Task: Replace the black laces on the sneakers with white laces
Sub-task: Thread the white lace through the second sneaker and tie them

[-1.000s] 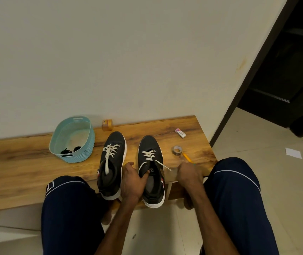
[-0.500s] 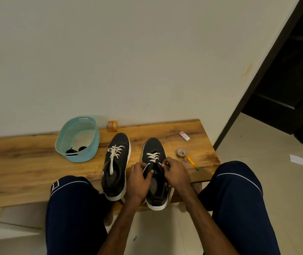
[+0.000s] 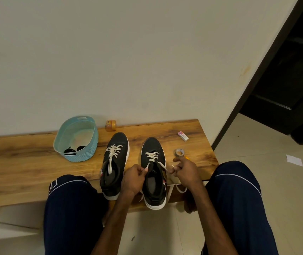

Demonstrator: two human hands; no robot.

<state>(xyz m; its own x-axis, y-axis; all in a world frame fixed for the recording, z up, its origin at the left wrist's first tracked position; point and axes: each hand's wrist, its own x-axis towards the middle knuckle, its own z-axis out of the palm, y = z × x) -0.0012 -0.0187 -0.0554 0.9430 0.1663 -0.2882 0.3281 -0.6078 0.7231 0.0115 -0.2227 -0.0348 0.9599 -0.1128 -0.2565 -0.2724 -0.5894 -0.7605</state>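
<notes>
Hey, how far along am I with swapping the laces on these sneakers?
Done: the black laces lie in the blue basket, and the basket-side sneaker carries a white lace, untied. In hand: the other sneaker is laced across its lower eyelets; your left hand and right hand each pinch an end of the second lace. Left: likely the upper eyelets there, then tying both.

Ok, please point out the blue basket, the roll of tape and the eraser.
blue basket point(image 3: 86, 153), head view, on its outer wall.
roll of tape point(image 3: 179, 155), head view, on its near edge.
eraser point(image 3: 183, 136), head view, on its top face.
</notes>
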